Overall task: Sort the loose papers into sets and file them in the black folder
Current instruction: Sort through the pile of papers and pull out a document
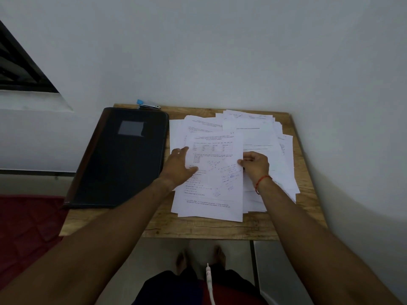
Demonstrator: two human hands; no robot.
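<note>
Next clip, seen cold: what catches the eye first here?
The untidy spread of white printed papers covering the right half of the small wooden table stands out first, with the left hand lying on the top printed sheet and the right hand pinching its right edge. Beside it on the left lies the closed black folder, a blue-tipped stapler behind it.

The folder (123,164) at centre left is black, with a dark brown edge and a grey rectangular label (131,128). The papers (259,137) are white with black print; the top sheet (217,183) also carries blue ink scribbles. The table (220,227) is pale wood grain, the stapler (148,105) blue and silver, the wrist thread (262,182) red. The cloth (26,227) at lower left is dark red, diamond-quilted.
</note>
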